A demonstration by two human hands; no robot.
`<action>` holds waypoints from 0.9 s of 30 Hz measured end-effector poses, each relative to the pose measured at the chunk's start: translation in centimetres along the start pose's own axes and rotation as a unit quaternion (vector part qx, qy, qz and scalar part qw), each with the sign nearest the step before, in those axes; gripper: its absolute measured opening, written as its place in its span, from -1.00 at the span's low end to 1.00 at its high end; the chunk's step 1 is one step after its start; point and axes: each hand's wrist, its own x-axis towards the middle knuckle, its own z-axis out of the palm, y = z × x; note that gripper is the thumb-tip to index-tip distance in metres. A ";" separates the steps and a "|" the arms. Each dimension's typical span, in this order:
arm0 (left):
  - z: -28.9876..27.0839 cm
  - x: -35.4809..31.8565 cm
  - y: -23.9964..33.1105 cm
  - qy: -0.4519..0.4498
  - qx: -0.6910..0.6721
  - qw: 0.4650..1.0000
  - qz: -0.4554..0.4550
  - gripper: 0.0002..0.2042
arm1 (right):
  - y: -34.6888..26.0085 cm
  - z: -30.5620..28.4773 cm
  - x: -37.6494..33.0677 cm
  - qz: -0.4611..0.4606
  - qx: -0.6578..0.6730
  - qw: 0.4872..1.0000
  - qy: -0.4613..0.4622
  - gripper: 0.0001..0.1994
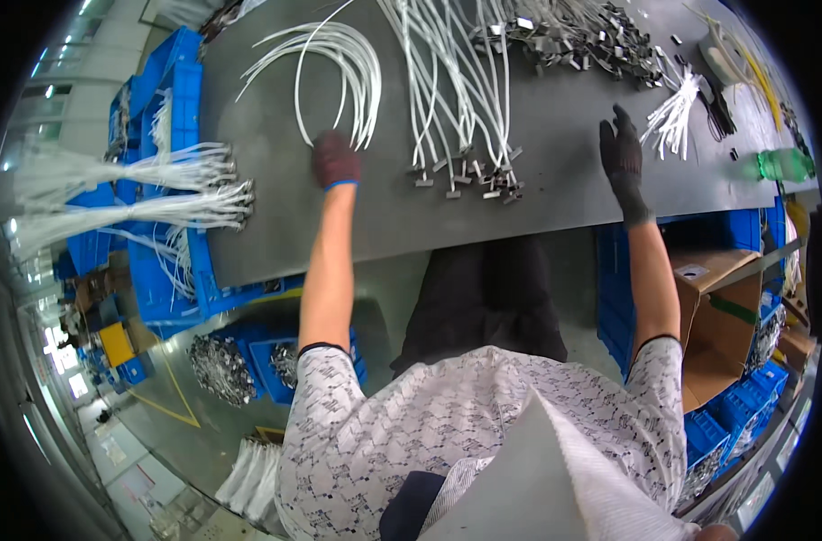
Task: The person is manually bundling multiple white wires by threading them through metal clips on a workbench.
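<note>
Upper left of the frame, the gloved left hand (336, 160) closes on the looped white cables (339, 68), which arc away up the table (555, 162). The right hand (622, 149) lies spread flat, cable ties (672, 117) just beyond.

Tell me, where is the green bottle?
In the head view, the green bottle lies at the table's far right edge, right of the right hand.
</note>
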 end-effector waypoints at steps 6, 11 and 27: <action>-0.7 4.4 -0.5 -0.172 0.188 0.964 -0.074 -0.67 | 5.8 3.1 10.6 -0.113 -0.197 0.973 0.029 -0.44; 0.9 4.3 -2.8 -0.162 0.173 0.968 -0.088 -0.66 | 4.1 3.8 12.4 -0.065 -0.266 0.961 -0.032 -0.45; -5.6 -10.7 -0.5 -0.372 -0.548 0.673 -0.329 -0.69 | 6.5 3.2 13.8 -0.100 -0.245 0.963 0.060 -0.59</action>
